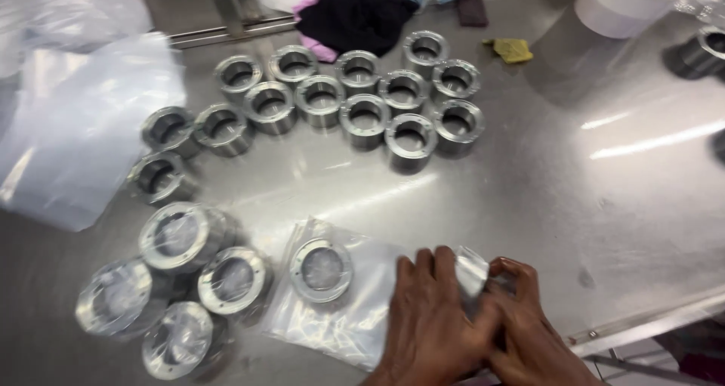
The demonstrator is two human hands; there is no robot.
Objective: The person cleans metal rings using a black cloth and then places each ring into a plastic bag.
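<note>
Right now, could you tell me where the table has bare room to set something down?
Bare steel table lies right of the unbagged rings, below the white tub. A narrower strip runs between those rings and the bagged ring. The lower left is crowded with wrapped rings.

Bare steel rings (355, 103) cluster beside dark cloth (355, 16) and a white cup (623, 4).

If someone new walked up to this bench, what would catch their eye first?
Probably the cluster of bare metal rings across the upper middle of the steel table. Next, at the bottom edge, the left hand and right hand pinching a clear plastic bag with one ring inside.
</note>
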